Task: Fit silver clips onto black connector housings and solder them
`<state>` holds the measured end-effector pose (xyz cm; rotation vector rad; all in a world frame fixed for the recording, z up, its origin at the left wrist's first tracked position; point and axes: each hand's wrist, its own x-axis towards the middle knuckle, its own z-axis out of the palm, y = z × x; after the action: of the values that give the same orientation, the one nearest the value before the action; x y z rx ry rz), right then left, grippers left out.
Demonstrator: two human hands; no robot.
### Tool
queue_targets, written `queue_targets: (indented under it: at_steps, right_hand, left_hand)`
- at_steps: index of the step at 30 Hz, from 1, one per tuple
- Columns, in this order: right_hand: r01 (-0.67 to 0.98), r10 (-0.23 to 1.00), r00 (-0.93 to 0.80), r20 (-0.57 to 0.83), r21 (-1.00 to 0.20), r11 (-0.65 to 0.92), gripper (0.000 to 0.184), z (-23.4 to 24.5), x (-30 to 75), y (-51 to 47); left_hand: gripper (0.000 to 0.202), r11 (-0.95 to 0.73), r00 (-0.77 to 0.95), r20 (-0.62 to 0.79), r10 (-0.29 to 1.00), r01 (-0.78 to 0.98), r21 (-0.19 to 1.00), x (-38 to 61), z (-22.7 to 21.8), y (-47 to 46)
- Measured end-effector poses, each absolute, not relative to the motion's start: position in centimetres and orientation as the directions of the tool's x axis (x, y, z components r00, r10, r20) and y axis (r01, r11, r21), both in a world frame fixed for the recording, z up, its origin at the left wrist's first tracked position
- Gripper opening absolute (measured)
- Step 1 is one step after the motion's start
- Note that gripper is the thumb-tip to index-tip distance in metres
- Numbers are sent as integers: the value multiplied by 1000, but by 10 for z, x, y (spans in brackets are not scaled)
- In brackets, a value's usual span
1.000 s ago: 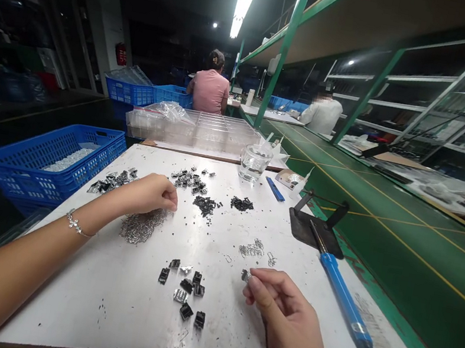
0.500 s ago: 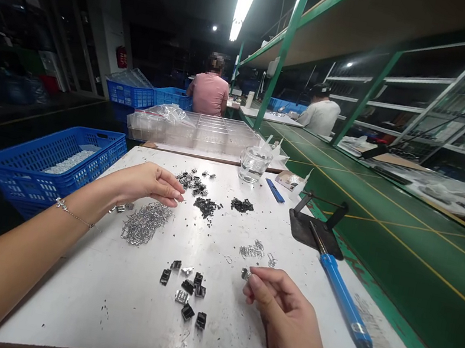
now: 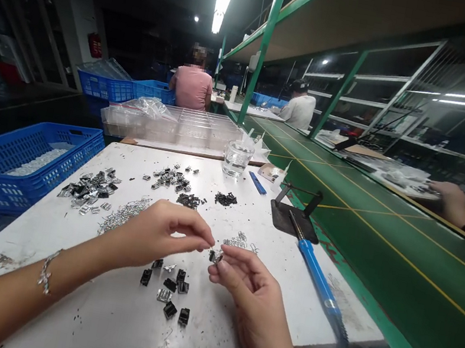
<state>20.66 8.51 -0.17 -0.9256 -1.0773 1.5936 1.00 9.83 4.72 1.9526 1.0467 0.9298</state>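
My right hand (image 3: 249, 294) pinches a small black-and-silver metal connector part (image 3: 215, 256) between thumb and fingertips, above the white worktop. My left hand (image 3: 161, 234) comes in from the left with thumb and forefinger pressed together right at that part; whatever the fingertips hold is too small to make out. Just below the hands lie several similar black-and-silver parts (image 3: 170, 285). A heap of thin bent wire pieces (image 3: 129, 214) is partly hidden behind my left hand, and a smaller group of wire pieces (image 3: 239, 240) lies behind my right fingers.
Piles of metal parts (image 3: 92, 188) and tiny black pieces (image 3: 226, 199) lie farther back. A soldering iron (image 3: 317, 276) leans on its stand (image 3: 296, 218) at right. Beyond are a glass of liquid (image 3: 236, 160) and clear boxes (image 3: 169, 127). A blue crate (image 3: 41, 170) stands left. Co-workers sit farther off.
My left hand has moved right and toward me, from above the small pieces to the part in my right hand. The right hand has shifted slightly left in view, and the view has turned right.
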Motion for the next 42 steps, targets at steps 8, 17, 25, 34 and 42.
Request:
queue_targets:
  at_steps: [8,17,25,34,42]
  right_hand:
    - [-314,975,-220,-10,-946,-80,26,2,208,76]
    - [-296,976,-218,-22,-951,-87,26,4,211,71]
    - [-314,968,-251,1,-946,-80,25,-3,214,73]
    - [-354,946,-320,-51,-920,-170,24,-2,218,76]
    - [-440,905,-407,-122,-843,-311,23,-2,220,76]
  left_hand:
    - [12,-701,525,490,695,347,622,19,43,92]
    - [17,-793,608,527,594,330,512,19,39,87]
    - [17,-788,617,512,598,337,515,21,38,86]
    - [21,-866,710,502,495,351,357,19,35,83]
    - [30,-953,823,523,221,296,-62,22,49,79]
